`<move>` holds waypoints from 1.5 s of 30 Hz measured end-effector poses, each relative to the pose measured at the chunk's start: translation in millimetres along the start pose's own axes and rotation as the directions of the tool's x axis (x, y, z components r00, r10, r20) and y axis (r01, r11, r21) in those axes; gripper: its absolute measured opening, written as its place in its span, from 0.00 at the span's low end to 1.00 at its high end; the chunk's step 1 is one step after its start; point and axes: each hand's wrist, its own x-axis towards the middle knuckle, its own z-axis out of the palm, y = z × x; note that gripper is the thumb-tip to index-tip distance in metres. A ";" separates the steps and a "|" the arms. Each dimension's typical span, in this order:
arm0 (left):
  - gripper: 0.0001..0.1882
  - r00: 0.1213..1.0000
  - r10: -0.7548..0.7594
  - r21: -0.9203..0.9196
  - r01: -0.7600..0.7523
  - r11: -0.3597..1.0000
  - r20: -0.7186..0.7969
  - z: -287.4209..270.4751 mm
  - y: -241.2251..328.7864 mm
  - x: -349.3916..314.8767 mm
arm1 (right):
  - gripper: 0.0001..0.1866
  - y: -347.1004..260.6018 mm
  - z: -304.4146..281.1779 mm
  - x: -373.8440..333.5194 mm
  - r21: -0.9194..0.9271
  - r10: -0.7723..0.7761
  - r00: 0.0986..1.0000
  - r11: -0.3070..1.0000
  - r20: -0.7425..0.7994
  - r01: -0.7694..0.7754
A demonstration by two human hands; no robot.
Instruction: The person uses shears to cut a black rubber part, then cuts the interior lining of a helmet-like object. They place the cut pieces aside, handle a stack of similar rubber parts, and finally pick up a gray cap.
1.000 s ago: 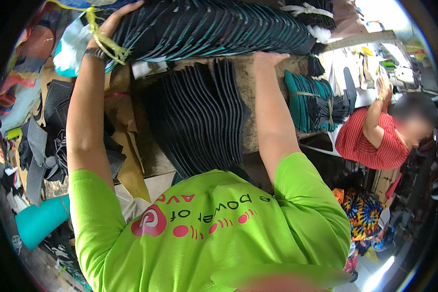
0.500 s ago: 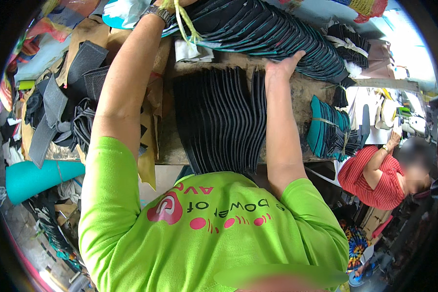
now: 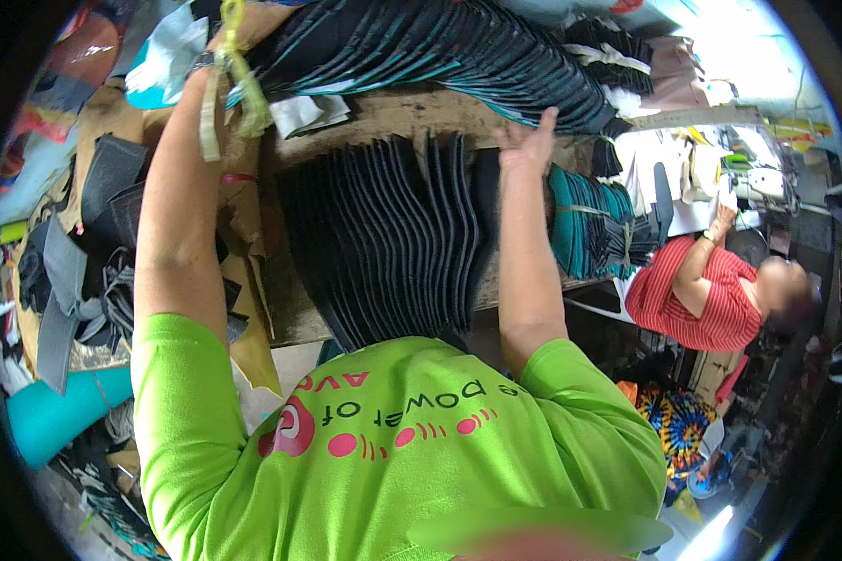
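Note:
A long fanned stack of black sheet pieces with teal edges (image 3: 384,47) lies across the far side of the wooden table (image 3: 295,313). My left hand (image 3: 257,23) reaches to its left end beside a hanging yellow-green strip (image 3: 232,84); its fingers are hidden. At the stack's near edge, towards its right end, is my right hand (image 3: 528,145), fingers spread and nothing visibly gripped. Nearer to me, between my forearms, a second row of black padded pieces (image 3: 384,234) stands close together, overlapping. A white scrap (image 3: 309,114) lies between the two rows.
Tied teal and black bundles (image 3: 589,220) sit right of my right forearm. Dark offcuts (image 3: 70,252) and brown sheets (image 3: 253,351) crowd the left side, above a teal roll (image 3: 70,411). At right, a person in red stripes (image 3: 697,294) works by a white machine (image 3: 758,178).
The whole view has shifted, so the table and stacks appear further left. My right hand has come slightly out from the long stack's edge, and more of its fingers show.

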 end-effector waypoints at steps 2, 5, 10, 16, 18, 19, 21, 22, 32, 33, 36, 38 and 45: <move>0.19 0.999 0.025 0.064 -0.024 0.998 -0.027 0.4 -1.8 3.7 | 0.43 -24.0 -10.0 27.8 -0.144 -0.273 0.938 0.959 -0.214 0.246; 0.19 0.996 0.063 0.151 -0.053 0.987 -0.064 0.0 -1.8 5.9 | 0.37 -44.4 -16.6 53.4 -0.351 -0.423 0.826 0.888 -0.372 0.297; 0.19 0.982 0.126 0.237 -0.090 0.967 -0.140 -1.1 3.7 8.1 | 0.33 -56.7 -40.4 72.8 -0.450 -0.603 0.745 0.771 -0.285 0.452; 0.19 0.904 0.294 0.354 -0.178 0.918 -0.309 7.7 7.7 9.3 | 0.57 -79.8 -57.5 122.6 -0.203 -0.235 0.962 0.958 -0.138 0.205; 0.19 0.838 0.394 0.428 -0.218 0.877 -0.379 13.6 7.3 9.0 | 0.67 -86.7 -58.2 131.8 -0.143 -0.088 0.991 0.987 -0.101 0.073; 0.19 0.840 0.411 0.472 -0.218 0.854 -0.355 15.9 6.4 7.4 | 0.65 -87.3 -58.1 132.9 -0.174 -0.101 0.993 0.981 -0.063 0.089; 0.18 0.952 0.306 0.558 -0.241 0.794 -0.024 15.8 3.5 3.9 | 0.63 -84.1 -59.0 128.6 -0.219 -0.154 0.987 0.965 -0.036 0.142; 0.17 0.974 0.226 0.605 -0.192 0.773 0.020 12.3 1.9 4.8 | 0.62 -82.5 -59.2 125.0 -0.227 -0.163 0.987 0.961 -0.010 0.157; 0.25 0.803 -0.470 0.793 -0.004 0.610 0.366 -33.5 23.2 4.0 | 0.54 -46.8 -47.1 96.7 -0.199 -0.107 0.982 0.970 0.156 0.138; 0.24 0.814 -0.457 0.790 -0.005 0.613 0.360 -37.5 23.4 3.2 | 0.55 -43.6 -38.4 97.7 -0.200 -0.097 0.979 0.971 0.182 0.133; 0.24 0.869 -0.376 0.762 -0.002 0.648 0.322 -44.7 14.7 2.3 | 0.56 -29.6 -11.3 98.7 -0.207 -0.094 0.973 0.968 0.212 0.138; 0.24 0.887 -0.348 0.746 0.004 0.666 0.305 -49.7 2.9 4.2 | 0.57 -21.2 6.1 101.1 -0.215 -0.088 0.961 0.965 0.261 0.147; 0.23 0.924 -0.283 0.670 0.041 0.741 0.256 -53.2 -14.3 6.7 | 0.58 -15.4 22.6 125.2 -0.355 -0.072 0.957 0.919 0.282 0.174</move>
